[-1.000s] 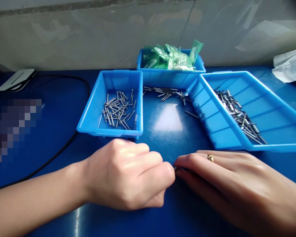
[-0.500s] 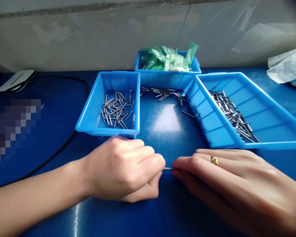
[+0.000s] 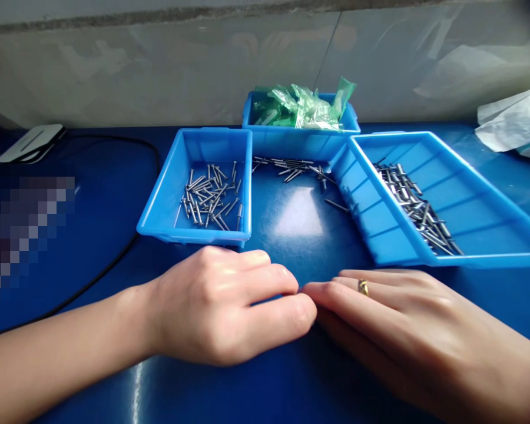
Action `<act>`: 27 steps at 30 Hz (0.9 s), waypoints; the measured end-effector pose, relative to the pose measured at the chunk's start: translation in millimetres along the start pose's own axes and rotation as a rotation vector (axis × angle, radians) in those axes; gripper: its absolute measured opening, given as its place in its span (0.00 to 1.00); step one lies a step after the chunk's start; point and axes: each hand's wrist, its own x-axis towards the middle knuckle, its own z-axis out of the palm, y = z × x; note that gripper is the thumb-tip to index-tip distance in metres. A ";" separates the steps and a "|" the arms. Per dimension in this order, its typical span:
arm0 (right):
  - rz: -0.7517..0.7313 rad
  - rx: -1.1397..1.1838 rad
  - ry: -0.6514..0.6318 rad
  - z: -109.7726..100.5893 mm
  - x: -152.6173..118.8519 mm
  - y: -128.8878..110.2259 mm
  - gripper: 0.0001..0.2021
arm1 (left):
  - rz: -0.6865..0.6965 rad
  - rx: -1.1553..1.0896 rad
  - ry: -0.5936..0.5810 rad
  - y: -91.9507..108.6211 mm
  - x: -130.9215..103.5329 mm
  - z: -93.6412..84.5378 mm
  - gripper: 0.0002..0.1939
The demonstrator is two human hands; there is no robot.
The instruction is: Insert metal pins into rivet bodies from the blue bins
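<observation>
My left hand is closed, its index finger and thumb reaching to the fingertips of my right hand. The right hand wears a gold ring and is closed in a pinch. The two hands meet low over the blue table, in front of the bins. A thin threaded screw showed between them a moment ago; the fingers now hide it. Beyond the left hand, a blue bin contains several loose screws. Behind the right hand, a larger blue bin contains a heap of pop rivets.
A third blue bin at the back holds crumpled green plastic packets. Loose rivets lie between the bins. A black cable curves along the left from a white flat device. Crumpled white sheeting sits far right, before a grey wall.
My left hand's index finger and thumb have extended rightward to meet the right fingertips, covering the threaded shaft. My right hand has shifted slightly left. The bins stay in place.
</observation>
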 end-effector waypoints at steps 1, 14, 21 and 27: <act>-0.002 0.013 -0.003 -0.2 0.4 -0.3 0.24 | 0.002 -0.012 0.020 0.1 -0.9 2.8 0.21; 0.097 -0.099 -0.019 11.8 -30.4 2.8 0.13 | 0.021 0.007 -0.121 -0.7 4.2 -13.1 0.19; 0.107 -0.136 -0.034 12.4 -36.7 4.9 0.12 | 0.032 0.110 -0.092 -0.6 3.1 -9.0 0.19; 0.037 -0.043 -0.001 1.8 -13.3 3.9 0.15 | -0.003 0.187 -0.132 0.3 4.9 -6.4 0.21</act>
